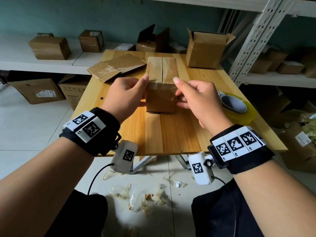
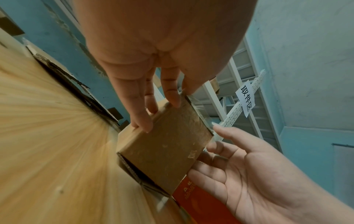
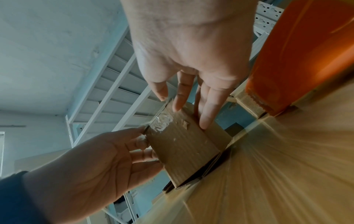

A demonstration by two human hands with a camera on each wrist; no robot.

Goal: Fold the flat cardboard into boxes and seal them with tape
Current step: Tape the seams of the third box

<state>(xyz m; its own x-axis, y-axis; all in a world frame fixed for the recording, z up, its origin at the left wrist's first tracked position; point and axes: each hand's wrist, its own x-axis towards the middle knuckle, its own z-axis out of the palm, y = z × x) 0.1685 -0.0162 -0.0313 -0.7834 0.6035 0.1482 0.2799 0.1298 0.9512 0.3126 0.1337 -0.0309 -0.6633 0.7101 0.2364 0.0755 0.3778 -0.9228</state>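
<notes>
A small brown cardboard box stands upright on the wooden table. Its top flaps are closed, and clear tape runs over the seam and down the near face. My left hand presses the box's left side, thumb at the top left corner. My right hand presses the right side, thumb at the top right corner. Both hands' fingers lie fairly straight against the cardboard. The box's underside is hidden.
A roll of clear tape in an orange dispenser lies right of the box. Flattened cardboard lies at the table's far left, an open box at the far right. A metal shelf post stands right. Tape scraps litter the floor.
</notes>
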